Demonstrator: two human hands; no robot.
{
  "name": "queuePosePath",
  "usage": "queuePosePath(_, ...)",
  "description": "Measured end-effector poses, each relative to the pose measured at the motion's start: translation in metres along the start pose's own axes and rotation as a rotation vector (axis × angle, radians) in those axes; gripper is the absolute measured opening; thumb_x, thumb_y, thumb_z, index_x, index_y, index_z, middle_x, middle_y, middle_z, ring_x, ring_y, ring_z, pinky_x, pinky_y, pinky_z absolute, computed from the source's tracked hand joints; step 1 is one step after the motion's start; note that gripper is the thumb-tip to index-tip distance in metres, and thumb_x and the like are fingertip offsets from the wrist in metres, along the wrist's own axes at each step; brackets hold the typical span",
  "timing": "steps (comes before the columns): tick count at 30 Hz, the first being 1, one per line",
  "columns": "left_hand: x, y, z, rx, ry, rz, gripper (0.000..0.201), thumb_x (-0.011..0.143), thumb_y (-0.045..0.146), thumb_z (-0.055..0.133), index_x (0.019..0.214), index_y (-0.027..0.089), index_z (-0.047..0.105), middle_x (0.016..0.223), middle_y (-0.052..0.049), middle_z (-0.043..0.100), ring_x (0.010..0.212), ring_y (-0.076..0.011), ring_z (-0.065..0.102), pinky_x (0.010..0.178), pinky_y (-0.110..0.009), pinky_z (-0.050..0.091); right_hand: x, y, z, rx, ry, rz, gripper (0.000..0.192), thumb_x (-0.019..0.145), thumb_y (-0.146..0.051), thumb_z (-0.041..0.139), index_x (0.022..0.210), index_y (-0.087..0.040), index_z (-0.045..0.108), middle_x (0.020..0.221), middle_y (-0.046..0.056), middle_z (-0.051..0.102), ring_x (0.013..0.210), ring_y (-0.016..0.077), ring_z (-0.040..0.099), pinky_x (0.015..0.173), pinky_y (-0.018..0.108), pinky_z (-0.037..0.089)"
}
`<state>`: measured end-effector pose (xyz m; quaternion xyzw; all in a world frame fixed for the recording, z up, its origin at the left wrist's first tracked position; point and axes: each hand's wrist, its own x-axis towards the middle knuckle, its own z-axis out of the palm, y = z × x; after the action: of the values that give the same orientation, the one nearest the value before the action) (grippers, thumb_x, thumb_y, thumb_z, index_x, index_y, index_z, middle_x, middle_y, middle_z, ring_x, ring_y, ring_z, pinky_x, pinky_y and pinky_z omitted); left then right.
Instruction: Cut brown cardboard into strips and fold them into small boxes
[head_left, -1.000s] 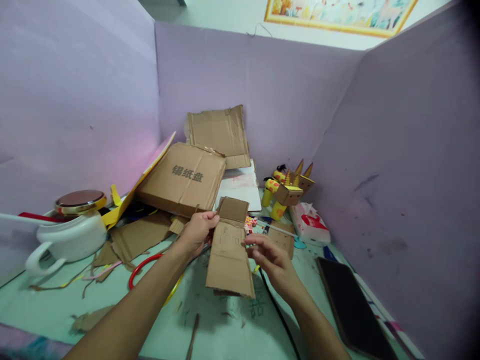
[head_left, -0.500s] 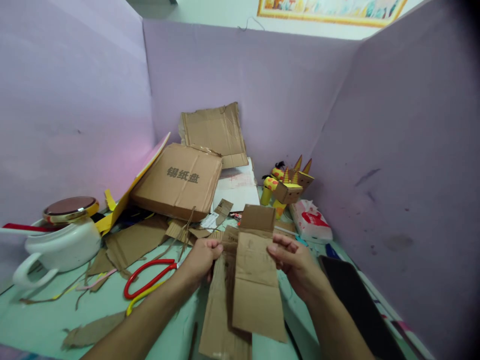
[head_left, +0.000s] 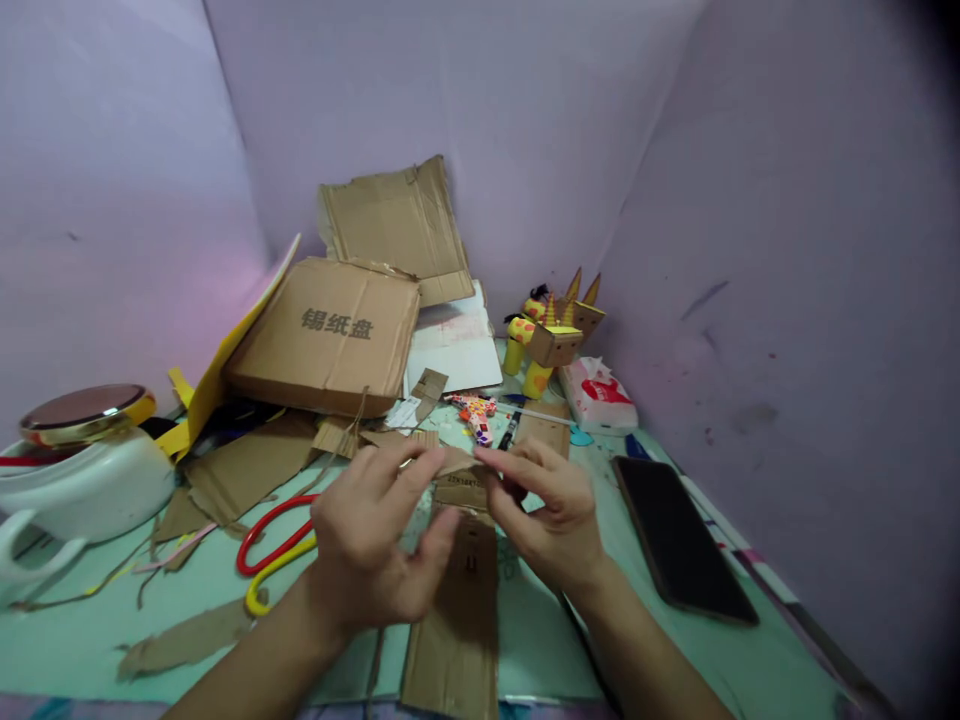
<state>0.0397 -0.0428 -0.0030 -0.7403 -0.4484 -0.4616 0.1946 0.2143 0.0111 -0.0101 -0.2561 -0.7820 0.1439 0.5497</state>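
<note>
lilac partition walls [head_left: 465, 90] close in a mint-green tabletop [head_left: 540, 640] strewn with torn corrugated scraps and a flat brown box [head_left: 330, 335]. both hands hold a long creased cardboard strip [head_left: 459, 600] low at the table's near edge, the left hand [head_left: 371, 545] loosely spread, the right hand [head_left: 551, 510] pinching its upper fold. only folds show in the matte strip, nothing looks glued or joined yet; red-handled scissors [head_left: 274, 530] lie idle just left.

Both forearms come in bare from the bottom edge, no sleeves showing anywhere. Left hand [head_left: 371, 545] is bare too, no glove, no ring, no watch at the wrist. Right hand [head_left: 551, 510] the same: bare fingers, nothing on the wrist.
</note>
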Motion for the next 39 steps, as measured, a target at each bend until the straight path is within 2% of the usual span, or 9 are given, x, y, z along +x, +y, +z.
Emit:
queuePosePath(4,-0.005,0.002,0.006,0.178,-0.183,-0.038,0.036,0.072,0.011,0.05,0.107,0.016,0.058,0.098,-0.008,0.067,0.082,-0.0205,0.063,0.068,-0.029,0.049,0.001,-0.011,-0.004,-0.066,-0.152,0.007,0.028,0.077,-0.015,0.054,0.101,-0.023,0.065,0.066,0.0,0.053,0.056,0.0115,0.049,0.051,0.024,0.038)
queuePosePath(9,-0.018,-0.001,-0.003,0.051,-0.25,-0.203,0.031,0.079,0.013,0.044,0.105,0.016,0.059,0.098,-0.007,0.067,0.086,-0.017,0.063,0.074,-0.024,0.049,-0.022,-0.021,-0.028,-0.261,-0.405,0.422,0.054,0.066,-0.033,0.069,0.117,-0.029,0.052,0.1,0.006,0.055,0.08,0.0223,0.057,0.065,0.032,0.044)
queuePosePath(12,-0.036,0.001,-0.009,0.008,-0.318,-0.255,0.026,0.083,0.018,0.043,0.103,0.015,0.059,0.094,-0.008,0.067,0.087,-0.0173,0.062,0.076,-0.025,0.048,-0.046,-0.023,-0.033,-0.182,-0.449,0.581,0.045,0.071,-0.03,0.064,0.115,-0.027,0.052,0.102,0.007,0.056,0.084,0.0232,0.057,0.071,0.035,0.046)
queuePosePath(19,-0.057,0.011,-0.011,0.088,-0.578,-0.342,0.032,0.083,0.023,0.038,0.105,0.018,0.06,0.09,-0.009,0.066,0.081,-0.0225,0.062,0.069,-0.033,0.049,-0.068,-0.025,-0.02,0.005,-0.449,0.8,0.081,0.057,-0.019,0.074,0.13,-0.022,0.038,0.126,0.011,0.05,0.116,0.0298,0.045,0.1,0.044,0.032)
queuePosePath(23,-0.056,0.016,-0.012,-0.05,-0.672,-0.441,0.041,0.081,0.02,0.035,0.12,0.017,0.049,0.099,-0.01,0.066,0.088,-0.0213,0.062,0.073,-0.031,0.048,-0.063,-0.027,-0.017,0.229,-0.398,0.884,0.088,0.056,-0.018,0.074,0.133,-0.024,0.031,0.124,0.009,0.051,0.109,0.0278,0.051,0.092,0.041,0.041)
queuePosePath(26,-0.053,0.019,-0.011,-0.09,-0.725,-0.51,0.047,0.082,0.02,0.033,0.129,0.018,0.039,0.103,-0.01,0.065,0.091,-0.0209,0.061,0.075,-0.031,0.047,-0.061,-0.024,-0.014,0.39,-0.325,0.988,0.085,0.06,-0.02,0.072,0.132,-0.023,0.029,0.104,0.007,0.061,0.089,0.0237,0.06,0.076,0.036,0.049)
queuePosePath(29,-0.046,0.023,-0.012,0.011,-0.815,-0.53,0.035,0.08,0.017,0.034,0.108,0.021,0.055,0.092,-0.008,0.065,0.086,-0.0219,0.061,0.072,-0.031,0.045,-0.063,-0.019,-0.011,0.364,-0.284,1.021,0.082,0.058,-0.023,0.073,0.13,-0.018,0.033,0.082,0.003,0.062,0.074,0.0212,0.06,0.068,0.034,0.049)
queuePosePath(35,-0.028,0.018,-0.018,0.045,-0.969,-0.585,0.029,0.082,0.038,0.038,0.071,0.019,0.058,0.076,-0.008,0.065,0.072,-0.0226,0.06,0.059,-0.029,0.039,-0.067,-0.017,-0.007,0.231,-0.297,0.814,0.081,0.056,-0.019,0.074,0.129,-0.022,0.039,0.121,0.009,0.048,0.09,0.0216,0.055,0.074,0.034,0.048)
queuePosePath(39,-0.021,0.019,-0.016,0.224,-1.056,-0.539,0.034,0.082,0.026,0.031,0.067,0.018,0.06,0.072,-0.011,0.068,0.071,-0.0259,0.064,0.059,-0.033,0.038,-0.068,-0.018,-0.007,0.225,-0.328,0.909,0.092,0.053,-0.021,0.077,0.134,-0.02,0.033,0.121,0.011,0.05,0.089,0.0219,0.055,0.077,0.036,0.048)
